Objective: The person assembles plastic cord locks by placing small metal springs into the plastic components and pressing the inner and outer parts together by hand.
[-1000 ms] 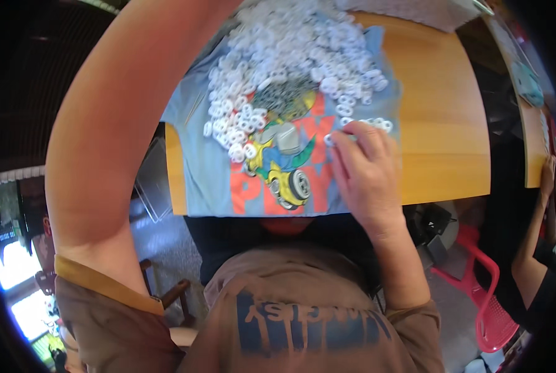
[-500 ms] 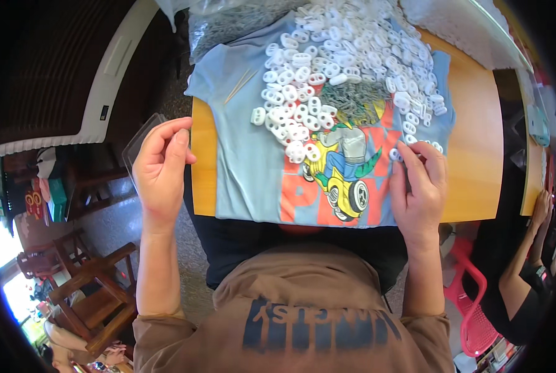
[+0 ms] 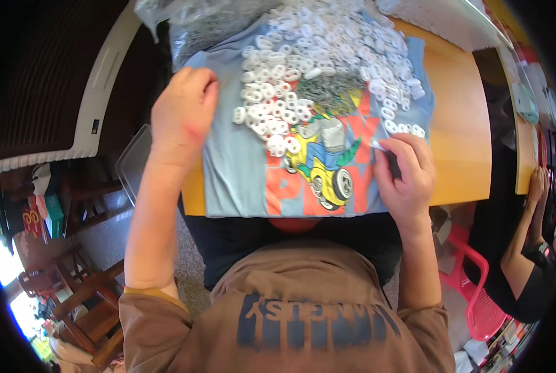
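Note:
My right hand [image 3: 407, 171] pinches a small white oval plastic piece [image 3: 376, 144] between thumb and fingertips, above the printed front of a blue-grey T-shirt [image 3: 234, 180]. My left hand [image 3: 183, 112] is over the shirt's left edge, fingers curled in; whatever they may hold is hidden. Ahead of both hands spreads a heap of white two-holed plastic pieces [image 3: 328, 40]. A pile of small grey metal parts [image 3: 329, 93] lies amid them, too fine to make out singly. Several white pieces [image 3: 402, 129] lie just beyond my right fingertips.
The shirt covers a wooden table [image 3: 461, 137]. A clear bag of grey parts [image 3: 213, 34] sits at the far left. A clear plastic tray or lid [image 3: 132, 165] is beside the table's left edge. At right are a pink chair [image 3: 477, 298] and another person's arm [image 3: 520, 242].
My left hand has moved forward and curled over the shirt's left side; the thin wooden sticks there are out of sight. My right hand has lifted a white piece. The view has shifted slightly.

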`<state>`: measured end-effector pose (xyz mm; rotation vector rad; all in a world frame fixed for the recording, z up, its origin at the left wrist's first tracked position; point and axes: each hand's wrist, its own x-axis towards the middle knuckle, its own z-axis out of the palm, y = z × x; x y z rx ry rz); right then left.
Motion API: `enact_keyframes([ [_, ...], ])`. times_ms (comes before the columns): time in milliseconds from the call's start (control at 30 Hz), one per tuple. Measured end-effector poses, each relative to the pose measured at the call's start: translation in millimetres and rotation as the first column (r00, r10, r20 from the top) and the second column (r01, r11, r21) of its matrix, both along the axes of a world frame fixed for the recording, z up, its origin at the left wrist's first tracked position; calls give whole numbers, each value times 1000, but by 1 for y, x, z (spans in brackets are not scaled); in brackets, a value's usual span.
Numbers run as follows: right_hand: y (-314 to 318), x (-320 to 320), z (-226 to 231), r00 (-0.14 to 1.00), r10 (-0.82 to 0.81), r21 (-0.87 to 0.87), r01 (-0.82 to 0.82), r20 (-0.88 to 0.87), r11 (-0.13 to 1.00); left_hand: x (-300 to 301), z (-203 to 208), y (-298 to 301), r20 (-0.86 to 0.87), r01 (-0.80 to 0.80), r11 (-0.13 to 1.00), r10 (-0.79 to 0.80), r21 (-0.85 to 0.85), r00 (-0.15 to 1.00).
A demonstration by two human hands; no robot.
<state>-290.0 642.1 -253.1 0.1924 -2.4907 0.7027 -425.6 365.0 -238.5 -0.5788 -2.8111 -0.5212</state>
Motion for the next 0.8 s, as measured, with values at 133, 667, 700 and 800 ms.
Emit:
enact_keyframes([
  [133, 6, 15, 1, 992, 57, -526, 13, 117, 850, -2, 1, 7, -29, 20, 993, -23, -115, 999],
  [667, -2, 53, 43, 824, 561, -802, 284, -77, -526, -5, 0, 12, -39, -54, 937, 43, -345, 998],
  [700, -2, 53, 40, 836, 544, -807, 270, -75, -526, -5, 0, 12, -48, -63, 936, 49, -346, 998],
  [800, -2, 53, 39, 850, 524, -820, 263, -53, -509, -4, 3, 8, -35, -43, 946, 33, -320, 999],
])
